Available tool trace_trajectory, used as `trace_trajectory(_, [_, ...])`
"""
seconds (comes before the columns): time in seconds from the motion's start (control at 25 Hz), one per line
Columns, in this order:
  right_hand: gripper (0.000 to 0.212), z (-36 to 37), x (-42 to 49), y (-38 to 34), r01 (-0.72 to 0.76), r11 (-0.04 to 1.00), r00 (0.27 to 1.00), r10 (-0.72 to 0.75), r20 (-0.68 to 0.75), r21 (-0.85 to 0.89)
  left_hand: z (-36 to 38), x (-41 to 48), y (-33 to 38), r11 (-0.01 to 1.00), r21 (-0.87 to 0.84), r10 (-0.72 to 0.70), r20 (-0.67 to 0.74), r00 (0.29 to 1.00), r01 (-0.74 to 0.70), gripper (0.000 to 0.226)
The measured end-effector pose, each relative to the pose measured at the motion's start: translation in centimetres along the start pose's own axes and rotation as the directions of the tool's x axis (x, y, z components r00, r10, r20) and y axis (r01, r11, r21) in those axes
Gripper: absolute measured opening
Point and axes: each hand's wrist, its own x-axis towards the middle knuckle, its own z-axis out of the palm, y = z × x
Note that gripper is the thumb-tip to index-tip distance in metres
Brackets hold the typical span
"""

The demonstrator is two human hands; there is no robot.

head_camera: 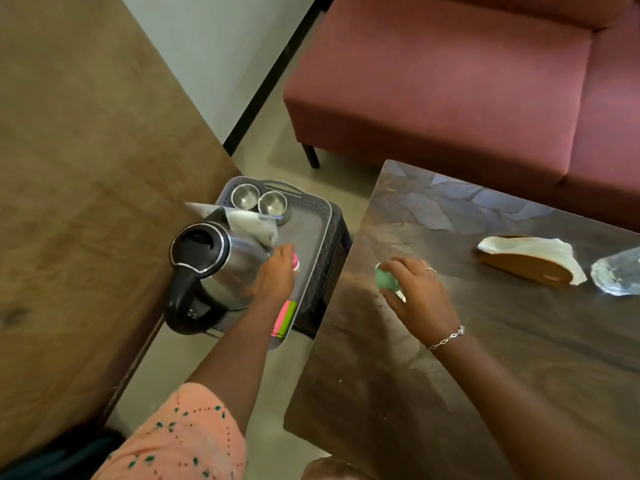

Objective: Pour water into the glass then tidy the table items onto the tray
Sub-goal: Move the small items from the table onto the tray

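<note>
A grey tray (313, 233) rests on a dark stool between two tables. On it stand a steel electric kettle (211, 268) with a black lid and handle, two small steel cups (259, 199), a plastic packet (252, 225) and pink and green strips (285, 318). My left hand (273, 275) reaches over the tray and holds a small pink item (295, 263) just above the tray floor. My right hand (415, 289) rests on the dark table (485, 358) near its left edge, fingers closed on a small mint-green item (384, 277).
On the dark table's right side lie a wooden holder with white napkins (530, 263) and a clear crumpled glass-like object (620, 275). A brown wooden table (69, 168) fills the left. A maroon sofa (467, 81) stands behind.
</note>
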Motion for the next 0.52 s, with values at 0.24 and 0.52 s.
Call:
trace_trajectory(0.24, [0.028,1.4,2.4,-0.5,-0.015,1.000,0.999,0.015,0.029,-0.009,3.0,0.7,-1.5,0.999,0.046,-0.002,0.118,0.993,-0.003,0.018])
trace_trajectory(0.52, [0.029,2.4,5.3,-1.5,-0.034,0.999,0.999,0.034,0.014,-0.015,4.0,0.5,-2.2,0.999,0.043,-0.018,0.184,0.983,0.010,0.023])
